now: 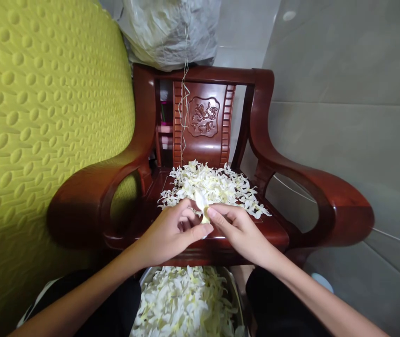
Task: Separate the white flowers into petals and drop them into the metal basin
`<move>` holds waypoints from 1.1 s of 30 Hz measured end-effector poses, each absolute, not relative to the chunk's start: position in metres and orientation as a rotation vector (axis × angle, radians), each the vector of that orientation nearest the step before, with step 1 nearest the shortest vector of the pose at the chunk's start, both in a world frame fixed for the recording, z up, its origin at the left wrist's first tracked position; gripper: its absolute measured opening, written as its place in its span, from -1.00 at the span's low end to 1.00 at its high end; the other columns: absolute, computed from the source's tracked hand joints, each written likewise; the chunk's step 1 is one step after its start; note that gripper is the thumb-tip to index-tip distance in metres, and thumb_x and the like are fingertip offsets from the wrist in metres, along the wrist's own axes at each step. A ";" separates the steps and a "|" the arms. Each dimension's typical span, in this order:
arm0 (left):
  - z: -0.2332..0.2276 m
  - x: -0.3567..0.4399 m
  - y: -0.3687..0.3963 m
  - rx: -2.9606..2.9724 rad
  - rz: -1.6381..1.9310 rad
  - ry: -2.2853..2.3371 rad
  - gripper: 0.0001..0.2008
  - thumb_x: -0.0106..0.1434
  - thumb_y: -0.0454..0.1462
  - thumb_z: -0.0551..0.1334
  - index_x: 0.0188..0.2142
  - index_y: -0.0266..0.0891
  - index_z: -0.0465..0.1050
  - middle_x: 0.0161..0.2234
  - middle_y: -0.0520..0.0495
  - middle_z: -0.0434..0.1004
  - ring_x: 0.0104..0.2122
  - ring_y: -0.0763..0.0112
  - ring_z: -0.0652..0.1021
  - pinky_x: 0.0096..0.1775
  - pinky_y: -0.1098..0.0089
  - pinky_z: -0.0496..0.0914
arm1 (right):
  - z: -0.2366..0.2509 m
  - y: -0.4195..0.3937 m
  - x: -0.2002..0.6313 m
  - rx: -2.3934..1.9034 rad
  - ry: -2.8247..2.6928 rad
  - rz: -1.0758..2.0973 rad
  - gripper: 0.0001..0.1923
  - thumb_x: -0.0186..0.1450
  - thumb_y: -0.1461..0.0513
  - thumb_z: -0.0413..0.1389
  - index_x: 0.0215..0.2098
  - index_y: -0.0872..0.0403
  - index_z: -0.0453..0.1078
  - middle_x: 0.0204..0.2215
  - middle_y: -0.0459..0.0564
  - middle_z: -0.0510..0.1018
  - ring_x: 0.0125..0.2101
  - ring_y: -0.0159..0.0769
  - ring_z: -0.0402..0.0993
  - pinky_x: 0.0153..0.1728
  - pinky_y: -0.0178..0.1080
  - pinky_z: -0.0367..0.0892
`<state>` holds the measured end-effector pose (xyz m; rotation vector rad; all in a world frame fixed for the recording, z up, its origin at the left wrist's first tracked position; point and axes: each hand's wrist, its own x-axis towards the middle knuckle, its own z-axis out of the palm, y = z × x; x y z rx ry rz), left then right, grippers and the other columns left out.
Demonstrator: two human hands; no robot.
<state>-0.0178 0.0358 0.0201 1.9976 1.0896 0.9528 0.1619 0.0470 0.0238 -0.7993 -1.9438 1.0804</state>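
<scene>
Between my two hands is a white flower [201, 200] with a yellowish base, held up in front of the chair seat. My left hand [175, 229] is closed on its lower end, thumb pointing right. My right hand [236, 228] pinches the same flower from the other side with thumb and forefinger. Just behind the hands, a heap of white flowers [217, 182] lies spread on the dark red wooden seat. Below, in front of the seat, a metal basin [238, 299] holds a large pile of white flowers [182, 299].
A carved wooden armchair [205, 117] faces me, its broad arms reaching out on both sides. A yellow bumpy foam mat [45, 117] stands at the left. Behind the backrest is a whitish plastic bag [171, 32] with string hanging down. A grey tiled wall [343, 117] is at the right.
</scene>
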 end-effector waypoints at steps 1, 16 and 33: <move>0.020 -0.017 0.035 1.940 0.953 1.099 -0.85 0.26 -0.19 0.15 -0.32 -0.23 0.25 -0.51 0.07 0.48 -0.55 0.48 0.48 -0.47 0.49 0.35 | 0.024 0.046 0.162 -0.802 -1.921 1.139 -0.62 0.40 0.08 -0.09 -0.48 0.12 0.30 -0.58 -0.18 0.19 -0.54 -0.46 0.12 -0.47 -0.37 0.10; 0.034 -0.033 0.037 2.005 0.854 1.155 -0.83 0.26 -0.17 0.15 -0.33 -0.24 0.36 -0.51 0.08 0.46 -0.50 0.47 0.47 -0.44 0.49 0.30 | 0.019 0.051 0.163 -0.808 -1.927 1.269 -0.79 0.36 0.08 -0.02 -0.29 0.06 0.22 -0.41 -0.09 0.51 -0.55 -0.46 0.31 -0.51 -0.37 0.27; 0.035 -0.055 0.041 2.158 0.577 1.236 -0.63 0.13 -0.04 0.25 -0.11 -0.13 0.40 -0.20 -0.04 0.60 -0.24 0.29 0.58 -0.20 0.38 0.41 | 0.021 0.081 0.180 -1.074 -2.058 0.850 -0.66 0.41 0.04 -0.17 -0.31 0.07 0.29 -0.48 -0.12 0.41 -0.49 -0.41 0.33 -0.41 -0.34 0.24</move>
